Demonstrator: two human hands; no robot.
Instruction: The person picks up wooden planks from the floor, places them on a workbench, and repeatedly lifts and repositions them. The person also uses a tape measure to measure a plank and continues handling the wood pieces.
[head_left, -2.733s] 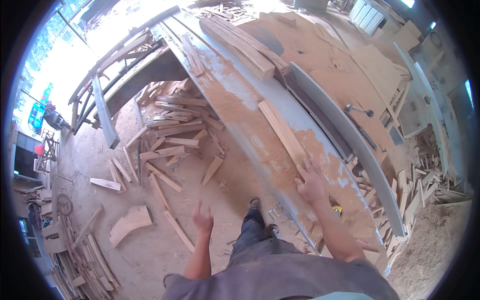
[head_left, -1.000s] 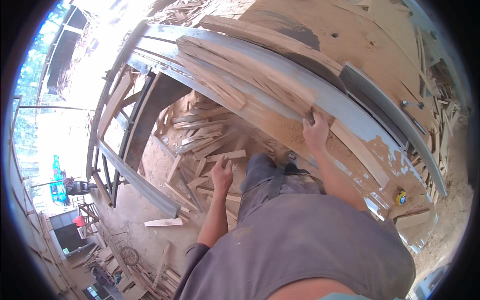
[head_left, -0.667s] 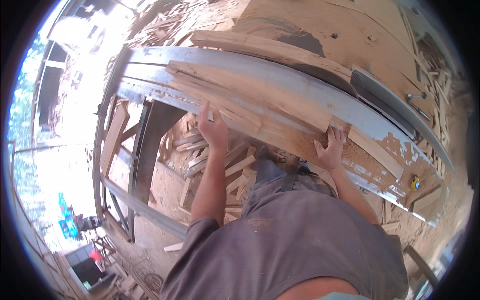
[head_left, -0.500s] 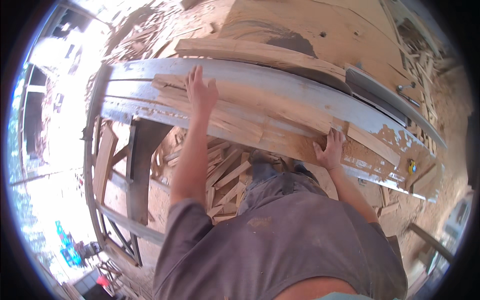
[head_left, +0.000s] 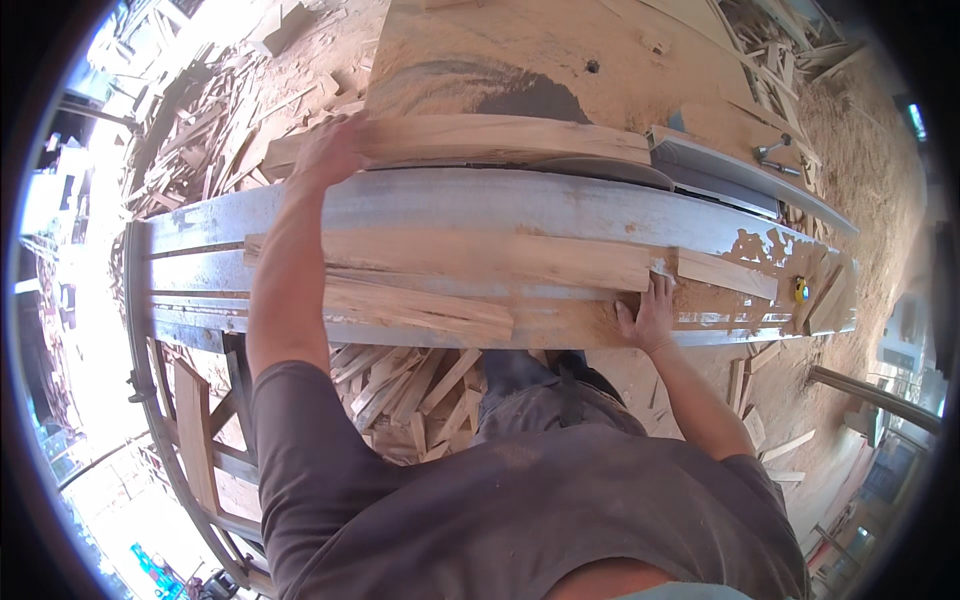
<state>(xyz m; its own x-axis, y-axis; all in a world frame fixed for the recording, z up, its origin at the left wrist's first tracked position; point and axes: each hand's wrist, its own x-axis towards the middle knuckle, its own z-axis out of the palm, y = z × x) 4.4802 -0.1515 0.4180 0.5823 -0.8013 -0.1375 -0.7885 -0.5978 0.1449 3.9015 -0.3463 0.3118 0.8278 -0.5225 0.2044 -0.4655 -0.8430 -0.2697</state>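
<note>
My left hand [head_left: 338, 148] is stretched over the machine table to the left part of a long thick wooden beam [head_left: 500, 136] lying along its far edge; motion smears the fingers, so their grip is unclear. My right hand [head_left: 650, 312] rests on the sawdust-covered metal table [head_left: 430, 200], thumb apart, fingertips at the right end of a long pale board [head_left: 590, 262]. A shorter rough board [head_left: 420, 305] lies nearer to me. Behind the long board, part of a dark round saw blade [head_left: 610, 172] shows beside the beam.
A small offcut [head_left: 725, 272] and a yellow tape measure [head_left: 801, 289] lie toward the right end. An upright metal guard or fence [head_left: 750, 180] stands behind. Scrap wood [head_left: 410, 385] is heaped under the table. A dusty wooden panel [head_left: 640, 70] extends beyond the saw.
My left hand has moved from above the long board to the beam at the far edge. The long board and shorter board now lie farther apart. My right hand stays by the board's end.
</note>
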